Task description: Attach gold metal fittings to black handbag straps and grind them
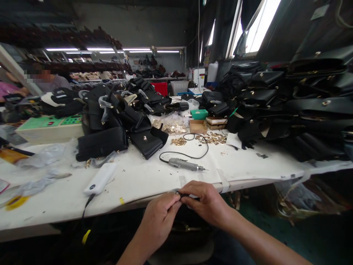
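Just past the table's front edge, my left hand (161, 213) and my right hand (205, 200) meet with fingers pinched together. Between their fingertips is a narrow black strap (182, 195), mostly covered by the fingers; a greyish bit shows at its top. Below the hands, in shadow, lies a black bag (190, 235) with a glint of metal, its outline hard to make out. A grey electric screwdriver (186, 164) rests on the white table (138, 184) beyond my hands, its bit pointing right and its black cable looping behind.
Black bags (102, 141) are heaped at left and stacked (317, 106) at right. Gold metal fittings (213, 138) lie near a small cardboard box (198, 126). A white power bank (100, 179) with a cable sits front left. Another person (55, 81) is at the far left.
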{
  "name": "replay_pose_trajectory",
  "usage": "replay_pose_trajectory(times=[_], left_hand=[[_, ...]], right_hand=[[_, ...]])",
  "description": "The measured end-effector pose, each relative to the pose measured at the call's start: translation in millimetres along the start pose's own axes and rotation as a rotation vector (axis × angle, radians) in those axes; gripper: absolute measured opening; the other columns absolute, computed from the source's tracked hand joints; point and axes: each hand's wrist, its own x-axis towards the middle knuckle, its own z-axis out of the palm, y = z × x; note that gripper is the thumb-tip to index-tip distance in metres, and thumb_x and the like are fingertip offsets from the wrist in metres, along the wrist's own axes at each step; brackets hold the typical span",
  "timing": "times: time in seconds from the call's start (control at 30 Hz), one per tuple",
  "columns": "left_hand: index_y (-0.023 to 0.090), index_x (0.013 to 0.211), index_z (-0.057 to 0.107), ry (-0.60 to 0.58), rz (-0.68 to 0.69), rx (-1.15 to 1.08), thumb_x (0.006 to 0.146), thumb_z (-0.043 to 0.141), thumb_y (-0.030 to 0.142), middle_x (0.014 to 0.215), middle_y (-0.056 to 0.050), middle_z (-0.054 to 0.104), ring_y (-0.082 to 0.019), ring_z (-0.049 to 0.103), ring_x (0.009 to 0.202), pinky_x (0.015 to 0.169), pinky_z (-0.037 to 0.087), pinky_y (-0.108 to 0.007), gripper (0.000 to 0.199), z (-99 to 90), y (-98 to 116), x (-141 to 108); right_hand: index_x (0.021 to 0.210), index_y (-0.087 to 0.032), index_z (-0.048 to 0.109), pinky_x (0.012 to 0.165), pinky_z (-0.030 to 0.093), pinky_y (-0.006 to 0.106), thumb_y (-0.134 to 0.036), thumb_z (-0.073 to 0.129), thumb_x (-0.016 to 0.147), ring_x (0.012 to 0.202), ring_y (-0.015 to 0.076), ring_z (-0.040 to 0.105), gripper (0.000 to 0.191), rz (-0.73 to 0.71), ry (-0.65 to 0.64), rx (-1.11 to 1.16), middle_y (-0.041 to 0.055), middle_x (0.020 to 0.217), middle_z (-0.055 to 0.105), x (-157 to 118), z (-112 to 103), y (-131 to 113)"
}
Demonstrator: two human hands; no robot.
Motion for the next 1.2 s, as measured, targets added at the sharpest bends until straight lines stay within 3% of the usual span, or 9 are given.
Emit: replay_pose_trajectory(times=[0.23,0.4,0.5,0.63,0.7,0.9,1.0,1.1,1.2], left_hand=[[0.024,0.088,0.067,-0.01,0.019,-0.002,0.101,0.046,0.031,0.084,-0.001,0.071,-0.016,0.066,0.079,0.074,0.047,-0.024,0.025,5.2,-8.2,14.2],[0.026,0.099,0.07,0.045,-0.058,-0.004,0.101,0.046,0.035,0.094,-0.002,0.074,-0.018,0.07,0.089,0.082,0.05,-0.025,0.026,7.4,-26.4,27.3],[0.026,0.102,0.07,0.027,-0.061,-0.008,0.101,0.047,0.034,0.098,-0.001,0.075,-0.018,0.07,0.091,0.084,0.05,-0.025,0.024,9.6,-29.6,33.5],[0.026,0.104,0.068,-0.013,-0.05,-0.013,0.101,0.045,0.029,0.1,0.0,0.074,-0.018,0.068,0.093,0.087,0.048,-0.027,0.024,14.4,-26.8,37.8],[0.025,0.1,0.067,-0.017,-0.052,-0.006,0.101,0.045,0.026,0.098,-0.001,0.073,-0.018,0.067,0.091,0.085,0.048,-0.027,0.023,16.4,-26.4,38.2],[0.024,0.09,0.066,-0.018,-0.068,0.045,0.102,0.044,0.029,0.088,-0.001,0.071,-0.018,0.066,0.084,0.079,0.048,-0.028,0.026,19.8,-29.8,36.5],[0.024,0.096,0.068,0.01,-0.084,0.077,0.102,0.043,0.028,0.093,-0.002,0.073,-0.019,0.067,0.088,0.082,0.048,-0.029,0.026,20.4,-34.5,37.1],[0.026,0.109,0.068,0.036,-0.129,0.08,0.102,0.043,0.03,0.107,-0.002,0.074,-0.02,0.069,0.099,0.09,0.048,-0.031,0.027,16.5,-41.3,39.9],[0.025,0.11,0.068,0.004,-0.155,0.072,0.103,0.042,0.034,0.11,-0.003,0.074,-0.02,0.068,0.1,0.088,0.049,-0.031,0.029,8.2,-46.2,43.6]], right_hand=[[0.084,-0.019,0.077,0.073,0.049,0.027,-0.041,0.065,0.093,0.076,0.018,0.066,0.027,0.329,0.04,0.257,0.0027,0.079,0.073,3.9,-21.3,4.9],[0.086,-0.019,0.072,0.073,0.049,0.028,-0.045,0.062,0.094,0.074,0.0181,0.065,0.029,0.474,0.194,0.18,0.0024,0.075,0.071,-14.5,-47.4,22.4],[0.102,-0.021,0.073,0.075,0.051,0.029,-0.041,0.071,0.089,0.081,0.019,0.066,0.024,0.383,0.22,0.031,0.0032,0.086,0.072,-17.6,-46.4,26.7],[0.115,-0.024,0.073,0.077,0.052,0.03,-0.033,0.077,0.085,0.084,0.0189,0.066,0.032,0.115,0.199,-0.168,0.0045,0.093,0.071,-2.4,-23.8,30.4],[0.119,-0.025,0.072,0.08,0.051,0.031,-0.031,0.076,0.087,0.087,0.0195,0.067,0.033,0.06,0.158,-0.223,0.0054,0.096,0.071,7.5,-12.1,34.9],[0.1,-0.024,0.077,0.082,0.05,0.029,-0.022,0.061,0.097,0.088,0.0175,0.066,0.016,0.067,0.084,-0.099,0.0038,0.092,0.073,21.4,-2.9,36.1],[0.095,-0.02,0.076,0.072,0.049,0.028,-0.031,0.066,0.094,0.077,0.0165,0.064,0.015,0.273,-0.095,0.108,0.0029,0.081,0.069,18.9,-21.6,19.5],[0.097,-0.017,0.074,0.066,0.05,0.027,-0.042,0.067,0.093,0.069,0.0158,0.063,0.027,0.467,-0.272,0.337,0.0025,0.074,0.067,5.4,-55.9,11.1],[0.097,-0.019,0.076,0.076,0.052,0.031,-0.042,0.064,0.093,0.079,0.0195,0.066,0.026,0.522,-0.25,0.031,0.006,0.085,0.072,-20.5,-91.1,24.3]])
